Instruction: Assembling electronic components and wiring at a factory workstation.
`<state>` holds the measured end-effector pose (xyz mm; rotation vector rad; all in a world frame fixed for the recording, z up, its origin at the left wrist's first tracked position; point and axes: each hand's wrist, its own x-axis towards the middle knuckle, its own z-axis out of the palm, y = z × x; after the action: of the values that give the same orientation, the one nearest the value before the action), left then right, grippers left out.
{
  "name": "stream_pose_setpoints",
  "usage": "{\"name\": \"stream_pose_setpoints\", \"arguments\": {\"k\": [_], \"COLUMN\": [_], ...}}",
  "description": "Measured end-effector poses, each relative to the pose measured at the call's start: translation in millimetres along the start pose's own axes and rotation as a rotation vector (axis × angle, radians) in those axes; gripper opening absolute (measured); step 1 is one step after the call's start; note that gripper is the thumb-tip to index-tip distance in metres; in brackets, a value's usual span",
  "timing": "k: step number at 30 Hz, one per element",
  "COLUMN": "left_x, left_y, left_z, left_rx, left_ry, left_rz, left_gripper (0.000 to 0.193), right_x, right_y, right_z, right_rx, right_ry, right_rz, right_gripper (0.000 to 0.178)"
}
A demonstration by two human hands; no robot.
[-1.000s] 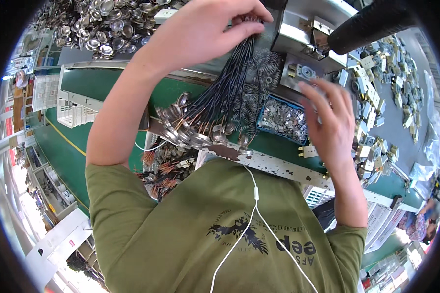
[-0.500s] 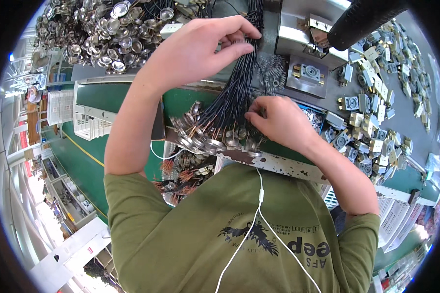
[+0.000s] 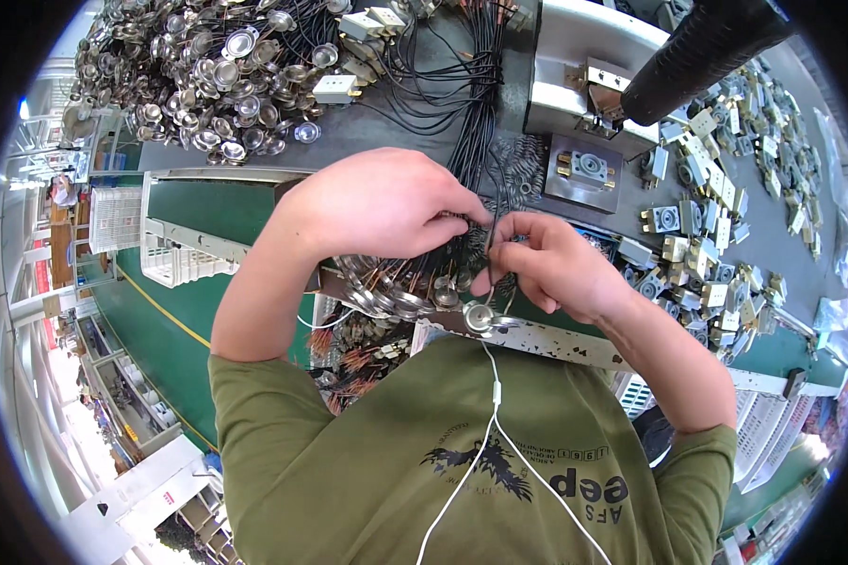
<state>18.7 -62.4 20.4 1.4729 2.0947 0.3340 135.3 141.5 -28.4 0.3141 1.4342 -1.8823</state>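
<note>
A bundle of thin black wires (image 3: 481,122) runs down the bench toward me, with round metal caps (image 3: 386,294) at its near ends, hanging over the bench edge. My left hand (image 3: 382,202) lies across the bundle, thumb and fingertips closed on black wires at its right side; the exact grip is partly hidden. Just to the right, my right hand (image 3: 561,264) pinches a few black wires drawn aside from the bundle. Two metal caps (image 3: 481,318) dangle from these wires below my right fingers, over the chipped white edge.
A heap of capped wires (image 3: 217,75) covers the back left. Small springs (image 3: 520,165) lie beside a metal block (image 3: 589,174) carrying a grey part. A press with a black handle (image 3: 707,61) stands behind. Many grey and white switch-like parts (image 3: 716,188) spread over the right.
My left hand has come down toward me from the upper bundle to beside my right hand. My right hand has drawn wires with metal caps toward me, out of the bundle.
</note>
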Motion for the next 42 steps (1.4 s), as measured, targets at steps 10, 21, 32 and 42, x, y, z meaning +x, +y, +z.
{"name": "stream_pose_setpoints", "arguments": {"k": [10,21,32,42], "left_x": [9,16,70,102], "left_y": [10,14,-49,4], "left_z": [6,8,-11,17], "left_rx": [0.09,0.072,0.319,0.117], "left_ry": [-0.079,0.184,0.681,0.631], "left_rz": [-0.082,-0.116,0.042,0.309], "left_gripper": [0.017,0.017,0.015,0.014], "right_x": [-19,-67,-75,-71], "right_y": [-29,-35,9,22], "right_z": [4,-26,-51,-68], "right_rx": [-0.173,-0.635,-1.154,-0.287], "right_ry": [-0.15,0.063,0.562,0.289], "right_rz": [0.001,-0.164,-0.404,-0.209], "right_gripper": [0.032,0.035,0.022,0.025]}}
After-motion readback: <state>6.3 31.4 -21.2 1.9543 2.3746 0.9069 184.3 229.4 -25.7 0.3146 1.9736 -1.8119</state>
